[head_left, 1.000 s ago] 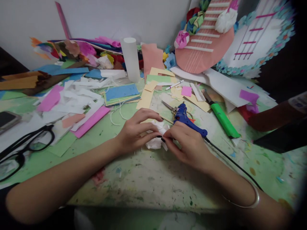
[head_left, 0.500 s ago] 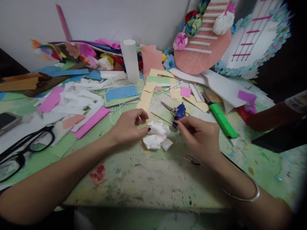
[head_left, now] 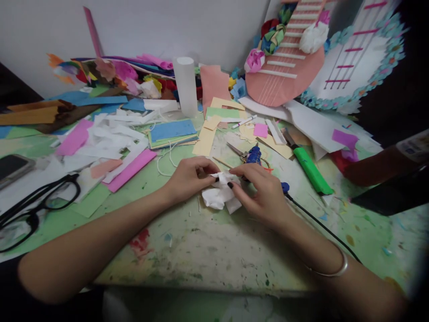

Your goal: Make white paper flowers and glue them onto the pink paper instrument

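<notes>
Pinching crumpled paper (head_left: 214, 198) at its upper left edge, the left hand (head_left: 191, 178) faces the right hand (head_left: 263, 193), which touches the other side, grip unclear. Stained table (head_left: 208, 250) spreads from beneath the paper to the front edge.

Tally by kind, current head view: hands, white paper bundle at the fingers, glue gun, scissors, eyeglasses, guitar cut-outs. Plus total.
Hands: 2 (left hand, right hand)
White paper bundle: 1
Blue glue gun, partly hidden: 1
Scissors, partly hidden: 1
Eyeglasses: 1
Guitar cut-outs: 2 (pink one, white one)
Total: 8
</notes>
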The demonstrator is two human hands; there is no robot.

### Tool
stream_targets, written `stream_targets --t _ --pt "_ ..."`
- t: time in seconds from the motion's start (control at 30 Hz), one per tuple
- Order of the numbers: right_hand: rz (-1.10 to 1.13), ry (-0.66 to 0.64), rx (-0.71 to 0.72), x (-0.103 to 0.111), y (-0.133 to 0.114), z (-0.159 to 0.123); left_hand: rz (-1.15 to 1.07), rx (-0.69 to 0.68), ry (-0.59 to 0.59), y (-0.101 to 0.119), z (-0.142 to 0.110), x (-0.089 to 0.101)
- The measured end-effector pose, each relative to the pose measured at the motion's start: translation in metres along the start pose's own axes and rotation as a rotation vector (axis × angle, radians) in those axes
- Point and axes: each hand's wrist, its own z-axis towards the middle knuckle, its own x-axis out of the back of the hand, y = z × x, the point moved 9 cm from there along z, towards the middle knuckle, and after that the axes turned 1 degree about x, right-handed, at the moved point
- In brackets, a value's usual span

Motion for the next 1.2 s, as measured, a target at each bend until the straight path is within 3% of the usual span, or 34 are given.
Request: stream_targets --t 0.3,0.47,0.7,0.9,1.2 --pt "0.007 -0.09 0.02 -0.011 -0.001 0.0 -0.048 -0.063 0.143 0.002 0.002 0.007" --pt "0.007 -0.135 0.003 -0.016 0.002 0.0 -0.081 -0.042 0.124 -0.002 0.002 0.006" --pt "-0.018 -0.153 -0.066 -0.018 0.007 0.0 0.029 -0.2 0.211 0.017 -0.005 0.014" --pt "0.029 -0.173 -0.052 -0.019 0.001 0.0 0.075 -0.178 0.145 0.021 -0.005 0.006" --pt "0.072 -0.25 0.076 -0.022 -0.019 -0.003 0.09 -0.141 0.157 0.017 0.001 0.013"
